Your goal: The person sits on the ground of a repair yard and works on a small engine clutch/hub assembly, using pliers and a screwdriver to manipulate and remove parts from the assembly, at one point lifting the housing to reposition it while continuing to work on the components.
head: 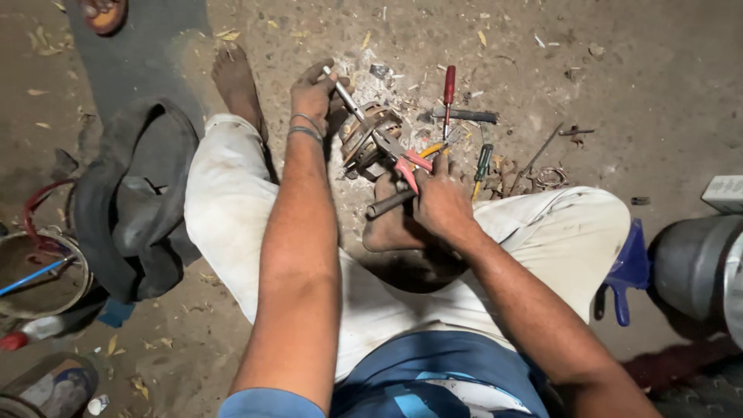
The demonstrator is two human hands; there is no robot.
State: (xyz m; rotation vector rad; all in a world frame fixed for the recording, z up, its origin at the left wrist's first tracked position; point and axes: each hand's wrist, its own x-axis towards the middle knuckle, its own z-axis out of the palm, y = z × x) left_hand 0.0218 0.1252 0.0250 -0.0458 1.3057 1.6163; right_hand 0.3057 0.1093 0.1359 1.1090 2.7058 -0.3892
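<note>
Gripping pliers (402, 159), right hand (443, 200) curled

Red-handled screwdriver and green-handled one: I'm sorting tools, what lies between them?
In the head view, a dark flat metal bar lies between the red-handled screwdriver and the green-handled screwdriver.

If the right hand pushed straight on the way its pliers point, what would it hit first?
Most likely the rusty metal part on the ground: the right hand aims the red-handled pliers up and left, with their nose already at it. The left hand lies just beyond; depth is hard to judge.

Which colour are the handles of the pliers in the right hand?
Red; the pliers in the right hand show best in the head view.
</note>
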